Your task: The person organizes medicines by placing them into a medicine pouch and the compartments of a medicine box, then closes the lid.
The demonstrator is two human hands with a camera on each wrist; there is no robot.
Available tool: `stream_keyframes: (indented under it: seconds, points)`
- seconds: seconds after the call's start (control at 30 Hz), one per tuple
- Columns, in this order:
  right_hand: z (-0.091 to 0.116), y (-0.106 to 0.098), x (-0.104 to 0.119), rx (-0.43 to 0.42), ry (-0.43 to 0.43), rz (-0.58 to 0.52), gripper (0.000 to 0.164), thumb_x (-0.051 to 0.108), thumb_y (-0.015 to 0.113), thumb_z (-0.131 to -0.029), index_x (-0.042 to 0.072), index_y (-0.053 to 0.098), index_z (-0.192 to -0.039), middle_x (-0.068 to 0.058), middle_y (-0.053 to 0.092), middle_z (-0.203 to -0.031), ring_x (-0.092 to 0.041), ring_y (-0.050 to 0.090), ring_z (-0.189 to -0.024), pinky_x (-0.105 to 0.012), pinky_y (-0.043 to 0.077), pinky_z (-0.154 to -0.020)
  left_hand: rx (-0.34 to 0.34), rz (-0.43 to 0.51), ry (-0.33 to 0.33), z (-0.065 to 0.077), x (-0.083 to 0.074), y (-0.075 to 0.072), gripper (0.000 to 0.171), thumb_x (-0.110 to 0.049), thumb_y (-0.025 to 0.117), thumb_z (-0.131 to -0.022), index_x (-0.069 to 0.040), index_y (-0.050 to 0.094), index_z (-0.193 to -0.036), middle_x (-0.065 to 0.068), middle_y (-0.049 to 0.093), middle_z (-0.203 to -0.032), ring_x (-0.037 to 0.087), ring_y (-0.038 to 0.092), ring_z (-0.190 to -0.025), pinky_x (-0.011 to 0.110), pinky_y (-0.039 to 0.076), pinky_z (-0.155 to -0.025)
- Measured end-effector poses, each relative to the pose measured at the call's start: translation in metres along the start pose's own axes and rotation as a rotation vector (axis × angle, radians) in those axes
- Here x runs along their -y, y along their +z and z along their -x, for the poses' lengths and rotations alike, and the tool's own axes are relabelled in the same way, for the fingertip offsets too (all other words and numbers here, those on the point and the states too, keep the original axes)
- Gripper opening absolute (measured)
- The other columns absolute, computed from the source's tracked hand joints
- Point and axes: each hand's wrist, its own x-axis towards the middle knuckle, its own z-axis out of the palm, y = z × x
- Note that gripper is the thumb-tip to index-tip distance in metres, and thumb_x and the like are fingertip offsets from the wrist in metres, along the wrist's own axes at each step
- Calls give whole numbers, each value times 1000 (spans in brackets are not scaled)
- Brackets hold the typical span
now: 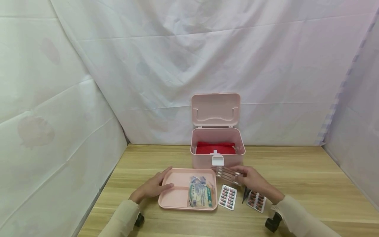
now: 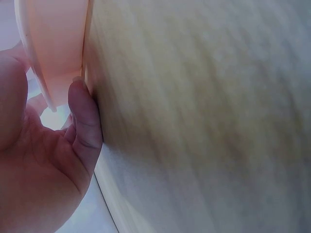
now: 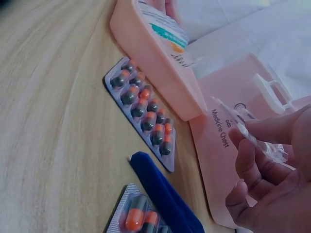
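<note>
My left hand (image 1: 153, 186) holds the left rim of a pale pink tray (image 1: 174, 198). In the left wrist view the little finger lies low against the tray's outer wall (image 2: 53, 39), close over the table. Clear bags with white, blue and green print (image 1: 201, 194) lie in the tray's right half. My right hand (image 1: 251, 179) pinches a small clear packet of thin white-tipped swabs (image 1: 227, 174) between thumb and fingers. It is raised before the front of an open pink medicine chest (image 1: 219, 160), whose printed words show in the right wrist view.
A red zipped pouch (image 1: 216, 148) lies inside the chest, its lid (image 1: 216, 110) standing up. Near my right hand are two capsule blister packs (image 1: 227, 197) (image 1: 256, 201) and a narrow dark blue object (image 3: 165, 194) between them. White cloth (image 1: 177, 65) hangs behind the wooden table.
</note>
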Motion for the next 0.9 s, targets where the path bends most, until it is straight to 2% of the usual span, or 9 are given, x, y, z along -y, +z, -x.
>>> stream_keyframes:
  seconds: [0.13,0.3,0.47,0.57,0.73,0.9]
  points:
    - [1,1,4,22,-9,-35,41,14,67,-93,1,61,-131,-15,67,-112,-18,59,-87,-27,53,-68,2,4,-10,0,-1,-1,80,-49,63,-94,-21,25,-158,8,48,-101,20,47,-86,41,42,-79]
    - [-3,10,6,32,-10,0,40,16,68,-92,3,63,-130,-12,65,-116,-18,56,-91,-26,51,-71,5,-3,-5,1,-2,-2,79,-48,63,-94,-21,26,-158,8,47,-99,19,47,-82,39,42,-77]
    - [-9,24,6,25,-18,19,37,15,70,-91,4,65,-126,-10,63,-103,-13,51,-74,-23,46,-60,11,-2,18,2,-3,-1,78,-45,63,-95,-20,25,-158,9,46,-96,19,45,-80,38,41,-74]
    - [-13,31,7,17,-26,6,35,15,71,-91,4,67,-124,-10,62,-100,-11,48,-69,-23,44,-57,12,0,16,2,-2,-1,78,-45,63,-95,-21,26,-158,9,45,-94,19,45,-78,37,40,-72]
    - [-19,43,10,-8,-83,31,35,16,72,-91,4,67,-124,-11,66,-111,-13,49,-77,-23,44,-62,8,-4,18,1,-2,-1,78,-46,63,-95,-21,26,-158,9,44,-93,19,44,-76,35,39,-70]
    - [-27,58,12,-33,-108,95,34,16,70,-92,11,68,-126,-7,67,-124,-11,54,-85,-21,48,-70,10,-8,32,0,-1,-1,78,-45,63,-95,-19,26,-158,9,44,-93,19,43,-77,34,39,-69]
